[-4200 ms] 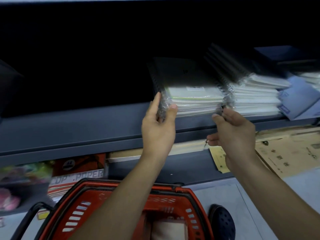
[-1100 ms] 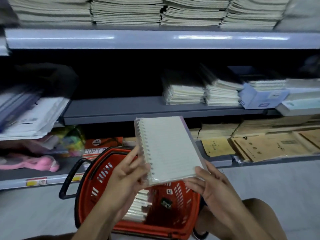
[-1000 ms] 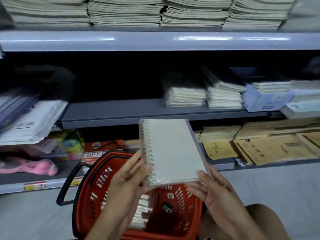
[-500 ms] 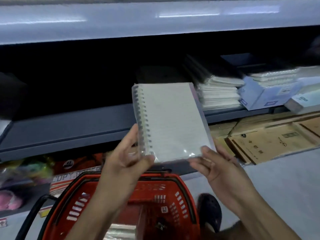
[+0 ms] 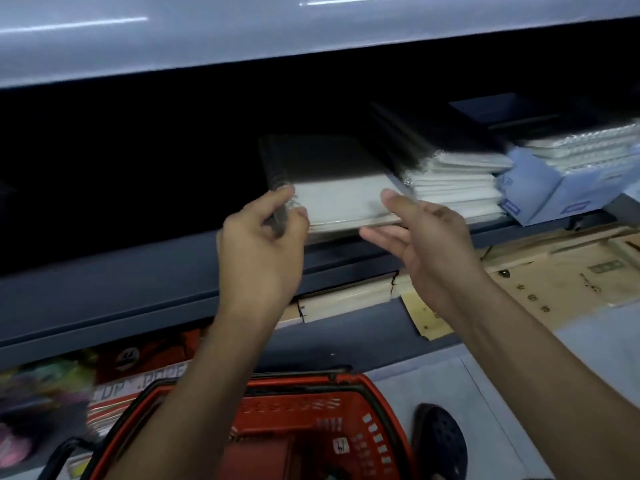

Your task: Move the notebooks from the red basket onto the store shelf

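Between both hands, the notebook (image 5: 341,199) lies half onto the store shelf (image 5: 138,282) — left hand (image 5: 261,247) pinching its spiral edge, right hand (image 5: 426,237) loose-fingered at the other corner. Placing step; next likely a push inward, then release. Below the wrists, the red basket (image 5: 332,410) — contents unclear.

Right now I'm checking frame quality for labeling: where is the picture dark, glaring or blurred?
Head view: shelf recess nearly black, swallowing the notebook's far half; glare streaks on the upper shelf edge; motion blur smears both hands and lower-left goods.
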Demonstrator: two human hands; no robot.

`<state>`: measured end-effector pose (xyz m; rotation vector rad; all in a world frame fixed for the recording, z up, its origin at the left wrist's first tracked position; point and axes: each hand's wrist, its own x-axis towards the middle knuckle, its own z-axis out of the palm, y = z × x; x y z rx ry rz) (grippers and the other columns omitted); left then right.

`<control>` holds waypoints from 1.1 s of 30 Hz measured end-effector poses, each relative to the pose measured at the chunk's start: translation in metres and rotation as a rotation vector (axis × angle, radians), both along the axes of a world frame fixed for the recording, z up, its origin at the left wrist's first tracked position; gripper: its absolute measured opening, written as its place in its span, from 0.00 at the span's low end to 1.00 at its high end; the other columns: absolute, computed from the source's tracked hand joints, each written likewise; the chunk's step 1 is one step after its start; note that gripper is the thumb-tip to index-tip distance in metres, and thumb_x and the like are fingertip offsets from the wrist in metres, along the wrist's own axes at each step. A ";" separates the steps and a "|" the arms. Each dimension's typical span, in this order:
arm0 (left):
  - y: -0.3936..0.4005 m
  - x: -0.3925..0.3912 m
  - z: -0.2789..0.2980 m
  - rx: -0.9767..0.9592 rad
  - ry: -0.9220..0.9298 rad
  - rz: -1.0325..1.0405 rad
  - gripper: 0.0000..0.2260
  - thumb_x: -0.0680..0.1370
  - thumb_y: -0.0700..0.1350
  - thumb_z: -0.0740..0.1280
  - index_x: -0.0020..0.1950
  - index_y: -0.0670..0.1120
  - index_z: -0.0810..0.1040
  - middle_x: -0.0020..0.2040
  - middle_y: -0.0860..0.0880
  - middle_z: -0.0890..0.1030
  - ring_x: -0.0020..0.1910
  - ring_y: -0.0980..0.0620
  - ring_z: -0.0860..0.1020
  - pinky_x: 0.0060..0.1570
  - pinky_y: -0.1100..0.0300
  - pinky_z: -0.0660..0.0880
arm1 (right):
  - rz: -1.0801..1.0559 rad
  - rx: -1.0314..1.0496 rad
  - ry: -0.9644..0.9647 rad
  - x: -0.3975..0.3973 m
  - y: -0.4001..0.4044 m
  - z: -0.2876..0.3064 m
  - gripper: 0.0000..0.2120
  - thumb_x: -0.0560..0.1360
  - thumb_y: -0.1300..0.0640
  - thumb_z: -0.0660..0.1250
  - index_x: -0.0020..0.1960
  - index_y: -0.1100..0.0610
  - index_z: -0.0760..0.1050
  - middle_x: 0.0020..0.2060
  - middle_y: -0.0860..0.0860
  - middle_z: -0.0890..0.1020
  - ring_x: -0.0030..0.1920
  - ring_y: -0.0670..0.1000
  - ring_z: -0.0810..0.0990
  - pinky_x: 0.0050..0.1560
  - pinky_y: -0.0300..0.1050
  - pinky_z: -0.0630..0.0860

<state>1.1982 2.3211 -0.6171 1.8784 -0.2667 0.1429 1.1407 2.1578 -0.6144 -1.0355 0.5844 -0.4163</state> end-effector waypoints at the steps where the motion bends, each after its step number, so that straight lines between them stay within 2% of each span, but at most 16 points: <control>1: 0.002 -0.002 -0.003 0.018 -0.021 -0.005 0.18 0.78 0.52 0.71 0.68 0.54 0.79 0.49 0.48 0.85 0.43 0.57 0.81 0.45 0.64 0.79 | 0.016 -0.003 -0.020 -0.004 0.000 -0.002 0.28 0.75 0.61 0.74 0.70 0.58 0.65 0.54 0.54 0.82 0.45 0.54 0.88 0.62 0.51 0.80; 3: 0.006 -0.006 -0.008 0.064 -0.053 -0.022 0.25 0.75 0.56 0.73 0.71 0.57 0.74 0.62 0.52 0.80 0.58 0.59 0.78 0.57 0.63 0.77 | 0.013 -0.045 -0.056 -0.011 -0.004 -0.009 0.29 0.74 0.65 0.74 0.71 0.59 0.67 0.49 0.55 0.83 0.48 0.54 0.88 0.62 0.51 0.79; 7: 0.006 0.003 -0.017 0.037 -0.023 -0.045 0.29 0.73 0.56 0.74 0.73 0.54 0.73 0.69 0.56 0.77 0.63 0.68 0.75 0.54 0.81 0.70 | -0.069 -0.202 -0.003 -0.007 -0.013 -0.021 0.25 0.72 0.63 0.77 0.67 0.60 0.75 0.49 0.62 0.82 0.50 0.51 0.87 0.48 0.38 0.82; 8: 0.003 0.007 -0.018 0.028 -0.018 -0.043 0.30 0.73 0.56 0.74 0.74 0.53 0.73 0.70 0.56 0.77 0.65 0.67 0.74 0.58 0.80 0.69 | -0.086 -0.219 0.009 -0.002 -0.014 -0.023 0.25 0.71 0.62 0.78 0.66 0.60 0.76 0.47 0.60 0.81 0.47 0.50 0.86 0.48 0.39 0.83; 10: -0.007 0.013 -0.020 -0.022 0.014 -0.044 0.30 0.74 0.56 0.74 0.74 0.51 0.72 0.71 0.57 0.76 0.68 0.63 0.73 0.67 0.69 0.70 | -0.127 -0.225 0.029 0.009 -0.016 -0.025 0.19 0.71 0.62 0.78 0.59 0.60 0.76 0.45 0.56 0.80 0.40 0.48 0.84 0.49 0.44 0.84; 12: -0.016 0.020 -0.020 -0.093 0.073 -0.042 0.26 0.74 0.54 0.75 0.71 0.50 0.76 0.63 0.62 0.80 0.61 0.67 0.77 0.66 0.64 0.72 | -0.159 -0.203 0.058 0.022 -0.016 -0.025 0.17 0.71 0.60 0.79 0.55 0.58 0.75 0.41 0.53 0.81 0.33 0.47 0.81 0.50 0.47 0.84; 13: -0.021 0.024 -0.020 -0.120 0.084 -0.047 0.19 0.75 0.52 0.74 0.65 0.50 0.80 0.53 0.65 0.82 0.52 0.69 0.79 0.60 0.66 0.75 | -0.168 -0.193 0.081 0.027 -0.017 -0.024 0.17 0.71 0.58 0.79 0.53 0.58 0.74 0.37 0.52 0.81 0.31 0.47 0.79 0.49 0.49 0.85; 15: -0.027 0.032 -0.020 -0.175 0.091 -0.044 0.06 0.76 0.49 0.74 0.51 0.51 0.83 0.39 0.64 0.83 0.39 0.67 0.80 0.48 0.64 0.77 | -0.185 -0.208 0.134 0.035 -0.018 -0.024 0.18 0.71 0.53 0.79 0.50 0.57 0.73 0.31 0.50 0.80 0.28 0.47 0.77 0.48 0.53 0.85; 17: -0.029 0.038 -0.019 -0.227 0.115 -0.037 0.05 0.76 0.49 0.75 0.49 0.51 0.83 0.37 0.61 0.83 0.37 0.65 0.80 0.46 0.64 0.77 | -0.199 -0.233 0.164 0.039 -0.018 -0.024 0.18 0.70 0.50 0.79 0.48 0.57 0.73 0.27 0.48 0.79 0.29 0.47 0.77 0.49 0.55 0.85; 20: -0.023 0.039 -0.019 -0.141 0.152 -0.081 0.14 0.77 0.48 0.74 0.62 0.52 0.79 0.53 0.63 0.82 0.49 0.69 0.81 0.54 0.68 0.77 | -0.193 -0.204 0.156 0.033 -0.014 -0.020 0.15 0.72 0.51 0.78 0.47 0.56 0.74 0.20 0.43 0.78 0.27 0.45 0.77 0.56 0.55 0.82; 22: -0.011 0.029 -0.020 -0.074 0.182 -0.104 0.28 0.77 0.47 0.73 0.76 0.51 0.69 0.67 0.58 0.75 0.62 0.61 0.79 0.60 0.66 0.76 | -0.199 -0.189 0.147 0.022 -0.007 -0.016 0.12 0.74 0.52 0.76 0.48 0.56 0.75 0.19 0.42 0.77 0.28 0.45 0.77 0.56 0.54 0.83; 24: 0.008 0.013 -0.021 -0.039 0.186 -0.086 0.32 0.77 0.49 0.73 0.79 0.55 0.63 0.74 0.53 0.72 0.65 0.58 0.78 0.54 0.70 0.75 | -0.176 -0.197 0.146 0.008 0.005 -0.013 0.09 0.75 0.54 0.74 0.48 0.55 0.75 0.20 0.42 0.77 0.28 0.46 0.77 0.53 0.51 0.84; 27: 0.046 -0.016 -0.030 -0.012 0.153 -0.030 0.29 0.78 0.47 0.72 0.77 0.55 0.67 0.69 0.51 0.76 0.53 0.67 0.80 0.43 0.77 0.74 | -0.067 -0.257 0.154 -0.016 0.029 -0.020 0.06 0.77 0.56 0.72 0.46 0.56 0.76 0.20 0.43 0.77 0.28 0.47 0.77 0.40 0.46 0.82; 29: 0.076 -0.033 -0.042 -0.046 0.157 0.005 0.25 0.78 0.43 0.72 0.74 0.52 0.71 0.64 0.50 0.80 0.46 0.71 0.80 0.43 0.76 0.75 | -0.006 -0.295 0.182 -0.030 0.049 -0.031 0.06 0.77 0.57 0.71 0.44 0.56 0.76 0.22 0.44 0.76 0.28 0.48 0.77 0.35 0.44 0.79; 31: 0.111 -0.048 -0.060 -0.014 0.201 0.037 0.20 0.78 0.39 0.71 0.70 0.49 0.75 0.59 0.48 0.82 0.47 0.66 0.82 0.46 0.72 0.77 | 0.040 -0.319 0.216 -0.046 0.073 -0.049 0.07 0.78 0.58 0.71 0.42 0.57 0.76 0.25 0.46 0.76 0.28 0.49 0.77 0.32 0.42 0.77; 33: 0.148 -0.062 -0.086 0.017 0.266 0.058 0.14 0.79 0.34 0.68 0.63 0.47 0.78 0.51 0.48 0.83 0.47 0.62 0.81 0.49 0.71 0.77 | 0.089 -0.347 0.272 -0.063 0.099 -0.073 0.04 0.79 0.60 0.69 0.47 0.61 0.76 0.31 0.49 0.76 0.28 0.48 0.77 0.31 0.42 0.76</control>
